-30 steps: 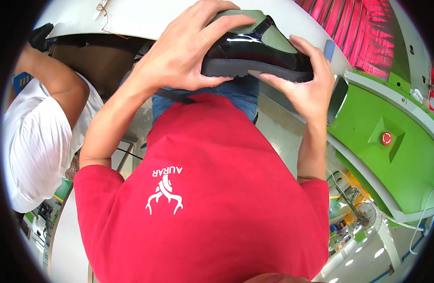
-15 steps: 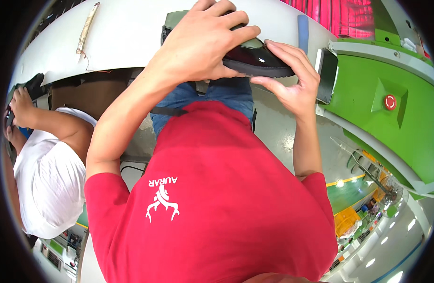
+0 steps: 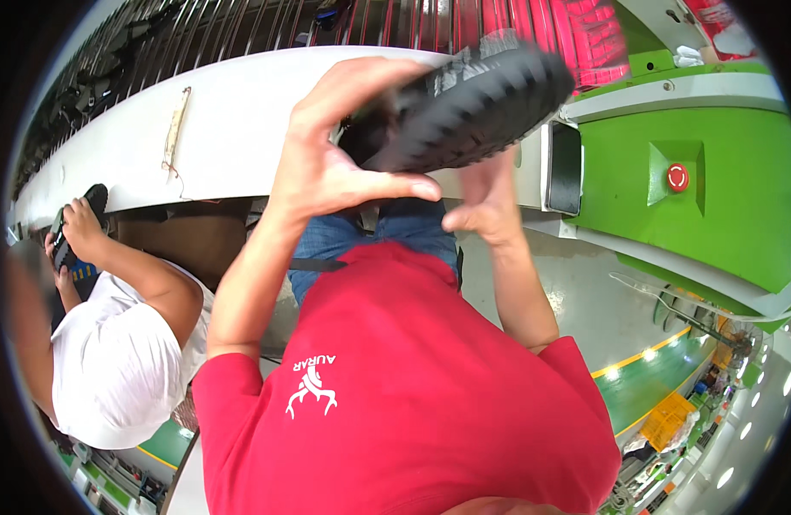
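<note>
A black shoe (image 3: 481, 107) is held up above the table edge, tilted so that its thick treaded sole faces me. My left hand (image 3: 327, 159) grips its left end, fingers over the far side and thumb along the near side below the sole. Just under the shoe's right part is my right hand (image 3: 490, 210), its thumb apart. The fingers of that hand are blurred and partly hidden behind the sole, so whether they grip it does not show. Most of the shoe's upper is turned away from view.
A white table (image 3: 232, 112) runs across in front, with a thin pale strip (image 3: 176, 129) on it. Metal rods (image 3: 284, 26) lie beyond. At right stands a green machine (image 3: 619, 163) with a red button (image 3: 678, 178). A co-worker in white (image 3: 121, 352) handles another shoe (image 3: 73, 227) at left.
The shoe has been raised and turned from upper showing to sole showing. My left hand has shifted to its left end. My right hand has moved from the toe to below the shoe.
</note>
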`<state>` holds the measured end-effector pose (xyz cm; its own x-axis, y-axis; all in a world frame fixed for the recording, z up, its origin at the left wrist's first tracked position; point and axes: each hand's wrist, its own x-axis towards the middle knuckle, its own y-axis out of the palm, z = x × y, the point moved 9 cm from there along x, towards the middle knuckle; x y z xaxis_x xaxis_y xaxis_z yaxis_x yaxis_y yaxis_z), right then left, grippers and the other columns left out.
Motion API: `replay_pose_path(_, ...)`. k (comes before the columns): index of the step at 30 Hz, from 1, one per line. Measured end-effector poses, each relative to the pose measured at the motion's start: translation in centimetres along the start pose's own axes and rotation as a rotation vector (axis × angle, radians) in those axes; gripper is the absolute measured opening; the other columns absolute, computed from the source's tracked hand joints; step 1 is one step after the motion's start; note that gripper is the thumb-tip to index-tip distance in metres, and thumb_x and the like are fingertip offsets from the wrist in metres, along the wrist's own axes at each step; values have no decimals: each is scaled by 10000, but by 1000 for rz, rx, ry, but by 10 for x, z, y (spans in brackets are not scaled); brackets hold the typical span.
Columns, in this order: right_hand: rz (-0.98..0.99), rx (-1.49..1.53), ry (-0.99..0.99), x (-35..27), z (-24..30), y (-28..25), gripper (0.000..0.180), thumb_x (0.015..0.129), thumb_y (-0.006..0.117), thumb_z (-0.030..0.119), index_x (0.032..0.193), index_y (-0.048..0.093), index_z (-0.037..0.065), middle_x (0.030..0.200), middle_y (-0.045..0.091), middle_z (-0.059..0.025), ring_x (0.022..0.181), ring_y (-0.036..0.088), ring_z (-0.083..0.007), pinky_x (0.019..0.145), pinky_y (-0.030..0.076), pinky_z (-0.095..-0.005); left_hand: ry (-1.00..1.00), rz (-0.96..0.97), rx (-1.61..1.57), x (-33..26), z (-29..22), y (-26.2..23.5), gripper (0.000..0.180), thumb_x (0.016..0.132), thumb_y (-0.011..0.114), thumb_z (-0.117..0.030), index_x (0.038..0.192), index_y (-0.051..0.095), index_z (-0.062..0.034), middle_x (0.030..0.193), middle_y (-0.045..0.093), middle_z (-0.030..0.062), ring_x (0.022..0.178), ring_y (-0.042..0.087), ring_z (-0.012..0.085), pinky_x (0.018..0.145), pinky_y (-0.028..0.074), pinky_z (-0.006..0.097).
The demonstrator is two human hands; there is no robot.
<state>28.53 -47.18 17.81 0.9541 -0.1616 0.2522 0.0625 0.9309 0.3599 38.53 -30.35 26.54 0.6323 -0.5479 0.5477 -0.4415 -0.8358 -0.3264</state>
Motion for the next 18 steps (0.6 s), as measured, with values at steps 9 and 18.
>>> replay_pose_path(9, 5, -1032, -329, 40, 56, 2, 1298, 596, 1078, 249, 1698, 416, 68, 1523, 514, -160, 1416, 559, -331, 1184, 494, -460, -17, -247, -73, -25, 39, -77, 1033, 577, 1098, -118, 1475, 599, -8, 1416, 673, 174, 1323, 667, 269, 1136, 554, 405)
replay_pose_path(18, 21, -1102, -363, 40, 9, -20, 1275, 593, 1093, 402, 1683, 478, 157, 1487, 483, -160, 1400, 533, -353, 1169, 500, -469, 26, -78, 473, -38, 76, -27, 698, 689, 1044, -281, 1293, 762, -74, 1366, 726, 118, 1424, 595, 341, 1204, 468, 478)
